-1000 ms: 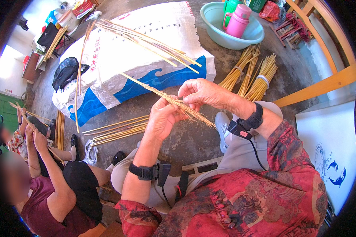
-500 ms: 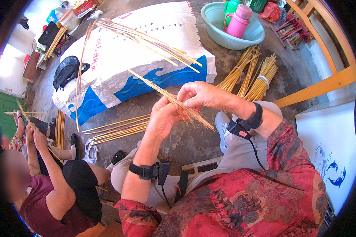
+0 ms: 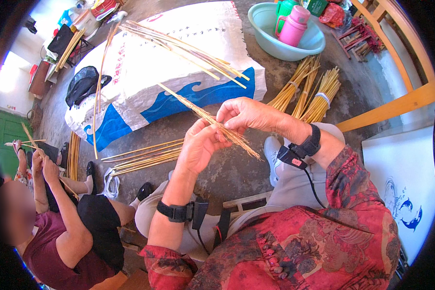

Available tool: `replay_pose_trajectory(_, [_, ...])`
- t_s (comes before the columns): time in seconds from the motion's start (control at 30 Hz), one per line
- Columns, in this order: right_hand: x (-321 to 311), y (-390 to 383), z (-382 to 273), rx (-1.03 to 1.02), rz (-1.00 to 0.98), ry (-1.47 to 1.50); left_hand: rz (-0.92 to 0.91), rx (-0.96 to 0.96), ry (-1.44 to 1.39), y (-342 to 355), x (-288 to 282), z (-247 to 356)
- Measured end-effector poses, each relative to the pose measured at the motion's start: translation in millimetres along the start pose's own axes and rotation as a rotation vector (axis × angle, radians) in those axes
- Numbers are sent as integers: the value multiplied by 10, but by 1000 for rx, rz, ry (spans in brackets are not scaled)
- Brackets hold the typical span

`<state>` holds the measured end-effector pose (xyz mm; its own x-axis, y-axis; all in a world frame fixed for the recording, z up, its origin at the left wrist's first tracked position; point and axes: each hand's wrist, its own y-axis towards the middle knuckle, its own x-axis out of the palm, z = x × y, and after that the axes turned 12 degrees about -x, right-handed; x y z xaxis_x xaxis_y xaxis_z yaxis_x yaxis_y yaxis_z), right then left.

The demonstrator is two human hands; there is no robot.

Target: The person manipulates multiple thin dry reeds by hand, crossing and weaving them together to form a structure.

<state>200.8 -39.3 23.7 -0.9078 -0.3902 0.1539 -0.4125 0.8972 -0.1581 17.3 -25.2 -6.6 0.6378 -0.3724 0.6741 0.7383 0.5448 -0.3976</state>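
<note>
Between my hands lies a straw-coloured stalk (image 3: 194,107) with a long bristly head, slanting from upper left to lower right. My left hand (image 3: 201,145) is closed around its middle from below, thumb on top. The fingers of my right hand (image 3: 241,115) pinch the same stalk just beside the left thumb. Its frayed tip (image 3: 250,151) sticks out past my fingers toward my knee. Beyond my hands, several more stalks (image 3: 183,48) lie on a white and blue woven sheet (image 3: 203,24). A row of bare stalks (image 3: 145,157) rests on the floor left of my left hand.
Tied stalk bundles (image 3: 324,94) lie on the floor to the right, below a pale blue basin (image 3: 261,38) holding a pink flask (image 3: 293,29). A wooden chair frame (image 3: 391,104) stands at the right. Another person (image 3: 67,237) sits at left, handling stalks. A black bag (image 3: 84,87) lies on the sheet.
My hands stay nearly in place on the stalk, with only slight finger movement. The stalk's bristly tip looks a little narrower. The person at left has shifted their hands slightly.
</note>
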Motion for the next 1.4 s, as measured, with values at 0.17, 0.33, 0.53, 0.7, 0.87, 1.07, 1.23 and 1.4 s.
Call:
replay_pose_trajectory(0.17, [27,40,21,-22,-17,-8,53,-13,115,-10,-26,-14])
replay_pose_trajectory(0.33, [53,66,21,-1,-18,35,31,-1,87,-33,-16,-5])
replay_pose_trajectory(0.53, [26,76,7,45,-28,137,33,-2,40,-61,4,6])
replay_pose_trajectory(0.7, [15,91,26,46,-35,191,27,3,34,-75,9,15])
replay_pose_trajectory(0.87, [5,86,15,28,-34,170,18,-4,36,-77,0,16])
replay_pose_trajectory(1.07, [3,81,-9,42,-42,125,9,0,52,-62,-42,-1])
replay_pose_trajectory(1.23, [-10,73,-20,25,-52,102,18,2,25,-83,-22,-1])
replay_pose_trajectory(1.4, [-16,63,-46,21,-69,68,21,-10,30,-83,-31,-8])
